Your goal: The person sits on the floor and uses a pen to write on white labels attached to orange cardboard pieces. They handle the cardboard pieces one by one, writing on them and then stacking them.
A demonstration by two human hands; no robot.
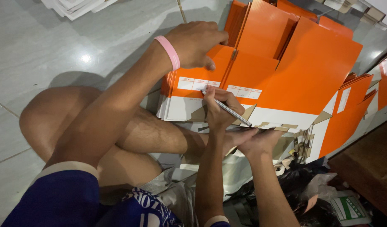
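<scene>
Held in the closed fingers of the right hand [218, 110]: one silver pen [227, 108], tip down on the white label strip of the topmost orange and white flat carton [210, 77], just below the left hand [196, 43], which presses palm-down and half curled on that same carton. Long axis slanted, tip toward upper left, back end toward lower right. Two hands, one pen, one pink wristband [168, 51], a stack of cartons too close-packed to count.

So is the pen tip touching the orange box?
Touching. The head view shows the pen, held in the right hand, with its tip resting on the white label strip of the orange box.
</scene>
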